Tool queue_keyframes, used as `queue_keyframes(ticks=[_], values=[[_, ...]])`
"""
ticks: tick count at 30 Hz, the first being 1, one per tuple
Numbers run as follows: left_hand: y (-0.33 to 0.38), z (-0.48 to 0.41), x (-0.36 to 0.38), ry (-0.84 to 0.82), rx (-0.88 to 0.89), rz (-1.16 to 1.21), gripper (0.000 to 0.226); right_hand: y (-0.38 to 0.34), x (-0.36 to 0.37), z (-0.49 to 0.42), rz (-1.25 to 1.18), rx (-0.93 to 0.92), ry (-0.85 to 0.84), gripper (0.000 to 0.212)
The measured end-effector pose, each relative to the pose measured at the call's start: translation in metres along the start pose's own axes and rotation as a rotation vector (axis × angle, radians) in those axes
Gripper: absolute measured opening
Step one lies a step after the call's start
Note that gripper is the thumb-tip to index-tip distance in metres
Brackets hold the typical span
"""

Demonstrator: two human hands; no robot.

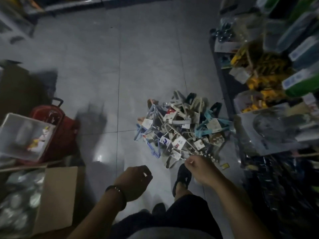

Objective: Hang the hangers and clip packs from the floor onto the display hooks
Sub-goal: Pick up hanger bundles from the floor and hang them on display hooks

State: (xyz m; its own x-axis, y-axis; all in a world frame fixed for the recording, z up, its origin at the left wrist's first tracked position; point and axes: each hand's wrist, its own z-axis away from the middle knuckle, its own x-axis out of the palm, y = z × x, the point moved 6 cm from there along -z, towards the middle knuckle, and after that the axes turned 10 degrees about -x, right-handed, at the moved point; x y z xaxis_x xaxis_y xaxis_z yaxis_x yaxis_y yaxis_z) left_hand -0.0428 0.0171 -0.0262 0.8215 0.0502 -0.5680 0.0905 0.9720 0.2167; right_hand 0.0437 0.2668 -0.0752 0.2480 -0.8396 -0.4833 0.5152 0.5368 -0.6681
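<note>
Dark shorts (186, 213) and one foot in a dark shoe (183, 178) fill the bottom of the view, the shoe's toe just short of the pile (181, 128) of hangers and clip packs on the grey tiled floor (103, 75).

That pile is a loose tangle. Blue hangers (148, 135) are on its left side, teal hangers (208, 121) on its right and cream hangers (181, 107) through the middle. Small carded packs are scattered among them. None of it is off the floor.

The right grip (198, 168) is down at the pile's near edge, knuckles up, fingers bunched tight against the thumb. It meets the nearest packs, but I cannot tell whether it actually has hold of one. A run of small metal clips (212, 157) lies just beside it.

The left grip (136, 180) hangs in the air to the near left of the pile, apart from it. Its fingers are loosely curled and it holds nothing. A dark wristband (115, 188) sits on that wrist.

Right of the pile stands a shelving rack (222, 83) crowded with goods, yellow packs (259, 69) among them. Well to the left of the pile are a red basket (57, 125), a white plastic bin (25, 135) leaning against it, and an open cardboard box (57, 195).
</note>
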Motion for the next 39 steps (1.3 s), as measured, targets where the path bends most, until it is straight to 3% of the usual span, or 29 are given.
queue_keyframes(ticks=[8,12,16,22,25,27,30,35,39], values=[[0.027,-0.198,0.015,-0.057,-0.021,0.068,0.024,0.079,-0.01,-0.202,0.104,0.084,-0.142,0.021],[0.016,-0.315,0.063,-0.13,-0.013,0.027,0.026,0.148,0.011,-0.302,0.155,0.144,-0.111,0.036],[0.01,-0.44,0.116,-0.205,-0.001,0.064,0.025,0.23,0.056,-0.399,0.181,0.218,-0.085,0.014],[-0.034,-0.579,0.175,-0.126,-0.085,0.042,0.042,0.33,0.143,-0.504,0.262,0.3,-0.129,0.051],[-0.075,-0.627,0.173,-0.004,-0.152,0.023,0.059,0.355,0.177,-0.533,0.2,0.299,-0.101,0.066],[-0.105,-0.655,0.165,0.045,-0.235,0.05,0.062,0.365,0.187,-0.543,0.2,0.271,0.003,0.059],[-0.132,-0.683,0.169,-0.056,-0.265,0.024,0.06,0.364,0.184,-0.543,0.329,0.178,0.122,0.036],[-0.13,-0.679,0.173,-0.144,-0.216,0.054,0.055,0.343,0.159,-0.513,0.535,0.084,0.17,0.026],[-0.126,-0.683,0.128,0.082,-0.254,0.092,0.056,0.325,0.127,-0.49,0.218,0.268,0.143,0.032]])
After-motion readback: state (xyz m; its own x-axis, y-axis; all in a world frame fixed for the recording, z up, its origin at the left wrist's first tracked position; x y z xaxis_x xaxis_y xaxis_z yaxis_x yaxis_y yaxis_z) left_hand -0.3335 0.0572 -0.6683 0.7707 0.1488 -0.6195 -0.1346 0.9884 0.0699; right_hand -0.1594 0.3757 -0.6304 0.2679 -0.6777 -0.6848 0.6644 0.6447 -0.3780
